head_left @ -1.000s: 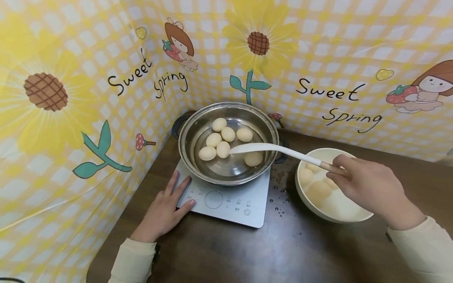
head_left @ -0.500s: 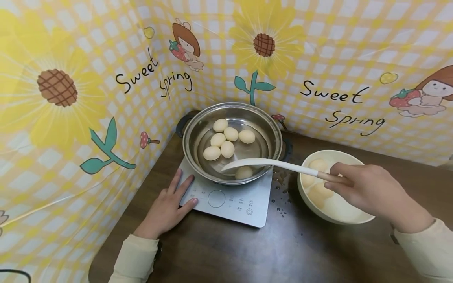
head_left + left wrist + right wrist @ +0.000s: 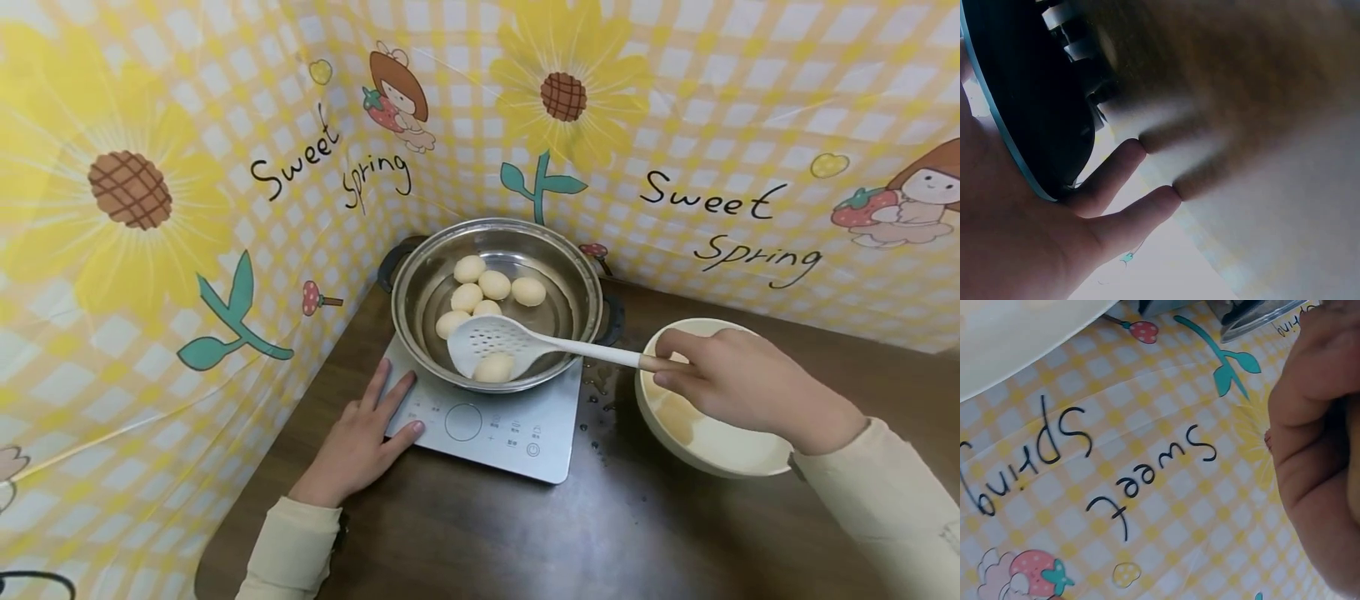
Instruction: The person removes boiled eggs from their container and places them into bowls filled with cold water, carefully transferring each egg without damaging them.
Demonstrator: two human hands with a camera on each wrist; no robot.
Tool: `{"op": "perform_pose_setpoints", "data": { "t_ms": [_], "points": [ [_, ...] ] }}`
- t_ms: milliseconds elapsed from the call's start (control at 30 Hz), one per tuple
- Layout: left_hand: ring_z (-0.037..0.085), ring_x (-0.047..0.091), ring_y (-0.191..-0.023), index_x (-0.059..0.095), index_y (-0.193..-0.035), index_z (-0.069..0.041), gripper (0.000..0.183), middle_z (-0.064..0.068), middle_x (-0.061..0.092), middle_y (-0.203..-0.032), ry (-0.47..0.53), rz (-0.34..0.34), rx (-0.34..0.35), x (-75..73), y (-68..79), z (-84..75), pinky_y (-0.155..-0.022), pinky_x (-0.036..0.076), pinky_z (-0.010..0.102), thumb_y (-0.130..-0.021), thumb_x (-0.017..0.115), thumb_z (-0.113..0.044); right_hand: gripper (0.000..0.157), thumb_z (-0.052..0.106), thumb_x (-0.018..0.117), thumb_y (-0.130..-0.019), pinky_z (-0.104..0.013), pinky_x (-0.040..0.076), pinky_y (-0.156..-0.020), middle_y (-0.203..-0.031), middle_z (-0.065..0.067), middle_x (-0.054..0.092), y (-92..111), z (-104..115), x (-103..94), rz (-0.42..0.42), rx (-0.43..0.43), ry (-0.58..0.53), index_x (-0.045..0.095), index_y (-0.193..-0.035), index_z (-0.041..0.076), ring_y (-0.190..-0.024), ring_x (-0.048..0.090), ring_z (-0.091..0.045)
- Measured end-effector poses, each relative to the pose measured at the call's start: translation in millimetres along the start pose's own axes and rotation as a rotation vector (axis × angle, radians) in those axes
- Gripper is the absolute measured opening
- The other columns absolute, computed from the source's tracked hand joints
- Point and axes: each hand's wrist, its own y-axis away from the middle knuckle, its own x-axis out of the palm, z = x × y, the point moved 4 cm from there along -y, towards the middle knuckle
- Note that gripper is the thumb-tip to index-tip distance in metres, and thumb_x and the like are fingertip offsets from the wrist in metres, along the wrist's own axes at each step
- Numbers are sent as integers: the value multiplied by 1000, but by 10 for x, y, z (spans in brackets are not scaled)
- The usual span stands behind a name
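My right hand (image 3: 738,387) grips the wooden handle end of a white slotted spoon (image 3: 592,354), above a cream bowl (image 3: 750,458). The spoon's perforated head is tilted inside a steel pot (image 3: 401,304), with one egg (image 3: 493,367) against its near side. Several more eggs (image 3: 528,292) sit in the pot, one partly covered by the spoon head. My left hand (image 3: 356,442) lies with fingers spread at the left edge of the induction cooker (image 3: 555,467) under the pot. In the left wrist view, two fingertips (image 3: 1169,190) touch the table beside the cooker. Curled right-hand fingers (image 3: 1310,456) show in the right wrist view.
Eggs (image 3: 675,417) lie in the cream bowl, partly hidden under my right hand. Water drops (image 3: 596,400) dot the dark table (image 3: 510,542) between cooker and bowl. A yellow checked cloth (image 3: 675,108) with flowers stands behind and to the left. Black pot handles (image 3: 613,321) stick out sideways.
The spoon head has moved toward the pot's near side and turned, so its holes now face up around one egg. That egg has shifted left and nearer. My left hand stays put.
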Motion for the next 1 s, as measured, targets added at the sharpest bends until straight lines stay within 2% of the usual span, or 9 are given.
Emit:
{"op": "perform_pose_setpoints", "data": {
  "t_ms": [133, 367, 467, 567, 633, 833, 1000],
  "points": [
    [59, 46, -121, 30, -161, -19, 72, 13, 3, -169, 3, 7, -10, 3, 5, -11, -92, 40, 68, -102, 54, -51, 5, 24, 70, -97, -27, 35, -51, -63, 19, 45, -98, 38, 5, 39, -29, 6, 67, -93, 24, -50, 37, 0],
    [57, 46, -122, 30, -161, -19, 72, 12, 2, -169, 3, 11, -11, 26, -1, -7, -91, 40, 68, -102, 54, -52, 15, 29, 63, -102, -29, 36, -50, -60, 15, 44, -201, 26, 18, 172, 4, -71, 68, -89, 24, -50, 39, -4],
    [57, 46, -122, 30, -161, -19, 73, 12, 2, -169, 3, 15, -7, 37, -7, -6, -91, 40, 68, -102, 54, -53, 18, 31, 60, -103, -30, 38, -44, -61, 9, 45, -213, -17, 35, 278, 81, -204, 68, -91, 21, -44, 41, -6],
    [57, 46, -122, 30, -162, -19, 73, 13, 2, -169, 7, 14, -3, 34, -11, -15, -91, 40, 69, -102, 53, -53, 20, 31, 57, -105, -30, 36, -36, -56, 4, 43, -203, -69, 36, 394, 211, -365, 68, -95, 18, -36, 37, -10],
    [57, 46, -121, 30, -162, -19, 73, 12, 2, -169, 8, 13, 0, 35, -14, -16, -90, 40, 69, -102, 53, -53, 20, 31, 57, -105, -29, 33, -35, -53, 2, 41, -198, -102, 28, 440, 278, -437, 68, -98, 16, -36, 33, -11],
    [57, 46, -122, 29, -162, -20, 73, 10, 0, -169, 3, 17, -4, 37, -19, -8, -91, 40, 69, -102, 53, -53, 18, 28, 56, -105, -27, 24, -39, -52, 2, 36, -175, -186, 25, 471, 338, -548, 67, -99, 14, -42, 26, -12],
    [56, 46, -122, 29, -162, -19, 73, 12, 1, -169, 1, 19, -3, 25, -6, 3, -91, 40, 69, -102, 54, -53, 17, 28, 57, -105, -26, 22, -40, -53, 2, 33, -123, -259, 28, 470, 375, -600, 66, -100, 14, -44, 23, -13]
  ]
}}
